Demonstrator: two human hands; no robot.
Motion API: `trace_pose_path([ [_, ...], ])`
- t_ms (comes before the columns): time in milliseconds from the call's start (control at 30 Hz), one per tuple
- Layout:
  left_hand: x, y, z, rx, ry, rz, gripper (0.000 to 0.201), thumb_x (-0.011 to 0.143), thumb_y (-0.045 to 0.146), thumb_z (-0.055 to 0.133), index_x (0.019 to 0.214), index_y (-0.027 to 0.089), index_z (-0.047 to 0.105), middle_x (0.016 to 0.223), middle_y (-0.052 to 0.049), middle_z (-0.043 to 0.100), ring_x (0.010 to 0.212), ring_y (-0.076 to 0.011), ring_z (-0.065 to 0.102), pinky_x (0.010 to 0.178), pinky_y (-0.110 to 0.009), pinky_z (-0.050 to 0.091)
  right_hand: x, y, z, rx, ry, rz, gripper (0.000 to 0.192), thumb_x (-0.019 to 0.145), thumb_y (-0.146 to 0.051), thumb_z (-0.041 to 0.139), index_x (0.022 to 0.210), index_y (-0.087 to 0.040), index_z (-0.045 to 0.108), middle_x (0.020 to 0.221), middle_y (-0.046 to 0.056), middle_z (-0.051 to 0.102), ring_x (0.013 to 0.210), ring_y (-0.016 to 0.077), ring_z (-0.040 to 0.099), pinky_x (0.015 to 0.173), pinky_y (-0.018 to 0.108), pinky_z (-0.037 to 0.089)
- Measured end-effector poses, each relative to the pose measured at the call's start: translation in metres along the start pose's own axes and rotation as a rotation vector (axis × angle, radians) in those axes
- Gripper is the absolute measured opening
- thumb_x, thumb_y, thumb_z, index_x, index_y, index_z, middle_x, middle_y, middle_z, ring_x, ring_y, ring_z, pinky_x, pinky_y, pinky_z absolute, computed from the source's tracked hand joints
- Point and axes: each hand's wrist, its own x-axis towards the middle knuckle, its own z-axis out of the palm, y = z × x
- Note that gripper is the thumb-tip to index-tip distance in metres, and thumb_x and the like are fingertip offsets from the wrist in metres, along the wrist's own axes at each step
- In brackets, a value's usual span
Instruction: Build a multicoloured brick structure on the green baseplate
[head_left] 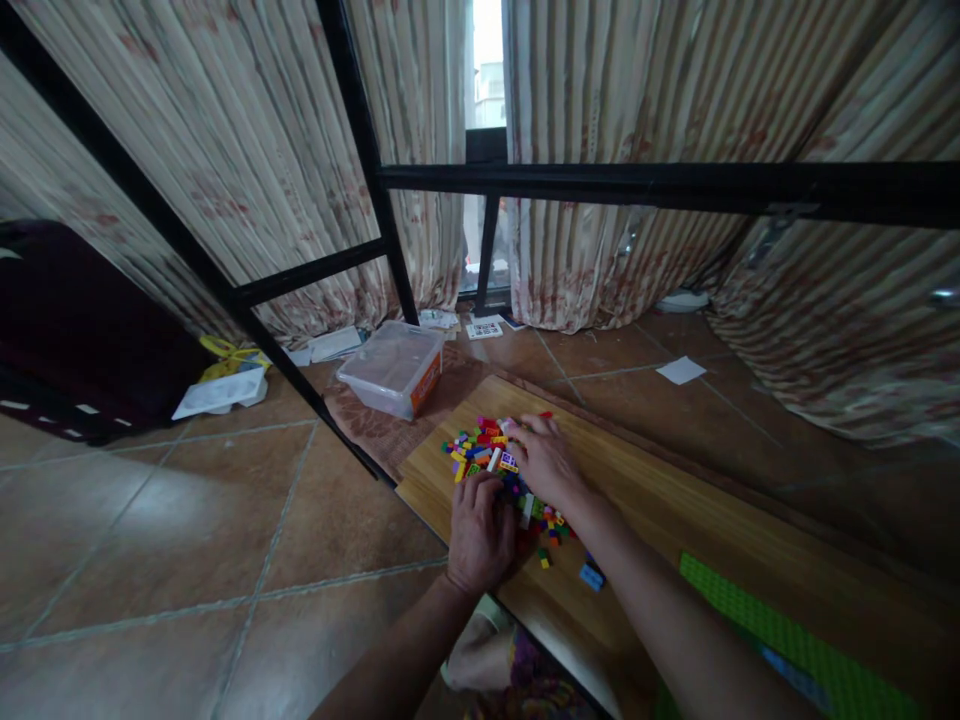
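Two bare hands over one brick pile. Left hand point(482, 535): fingers curled down at the near edge; whether anything is pinched, cannot tell, fingertips hidden. Right hand point(546, 462), at 1 o'clock from the left: fingers reaching over the far side, pale pink plastic piece point(510, 426) at the fingertips; firm grip or just touch, cannot tell.

Between and under the hands: mixed heap of small multicoloured plastic bricks point(480, 455), on the far-left end of the long brown wooden table point(637, 460). Long white plastic brick point(493, 459) lies just off the left fingertips, toward 1 o'clock. Small green-and-yellow plastic brick point(544, 558) sits apart at 5 o'clock of the heap, light blue studded plastic brick point(592, 576) between 4 and 5.

Progress, judged: early. Colours lie mixed, no sorted groups, no clear built shape in the heap; small joins too tiny to rule out. Farther out at 4 o'clock, flat bright green studded plastic baseplate point(787, 625), partly behind the right forearm; visible green part mostly bare, one blue patch point(796, 680) near its lower edge, unclear what. Nearly all the bricks look left to deal with.

Off the table at 10 to 11 o'clock: clear rectangular plastic box with orange label point(394, 360), on the brown patterned mat point(367, 430).
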Motion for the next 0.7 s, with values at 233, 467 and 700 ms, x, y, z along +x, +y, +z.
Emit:
trace_pose_path([
  [233, -0.002, -0.001, 0.002, 0.07, 0.074, -0.109, 0.049, 0.08, 0.008, 0.051, 0.127, 0.016, 0.044, 0.125, -0.014, 0.052, 0.119, -0.0263, 0.046, 0.101, -0.049, 0.04, -0.021, 0.005, 0.011, -0.019, -0.069, -0.099, 0.023, 0.09, -0.027, 0.052, 0.103, -0.028, 0.071, 0.123, 0.007, 0.059, 0.113, 0.0249, 0.046, 0.094, 0.042, 0.039],
  [467, -0.001, -0.004, 0.005, 0.067, 0.004, -0.117, 0.057, 0.076, 0.003, 0.049, 0.131, 0.018, 0.044, 0.129, -0.013, 0.05, 0.12, -0.0275, 0.045, 0.102, -0.051, 0.039, -0.042, 0.028, -0.007, 0.006, -0.018, -0.085, 0.021, 0.089, -0.029, 0.052, 0.091, -0.024, 0.073, 0.116, 0.009, 0.06, 0.11, 0.0248, 0.049, 0.093, 0.041, 0.042],
  [700, -0.002, -0.006, 0.006, 0.054, 0.002, -0.123, 0.061, 0.071, -0.001, 0.046, 0.13, 0.018, 0.046, 0.128, -0.012, 0.051, 0.12, -0.0281, 0.046, 0.102, -0.052, 0.04, -0.001, 0.007, 0.006, -0.034, -0.017, -0.039, 0.025, 0.086, -0.02, 0.051, 0.098, -0.024, 0.072, 0.122, 0.009, 0.058, 0.112, 0.0262, 0.047, 0.095, 0.042, 0.039],
])
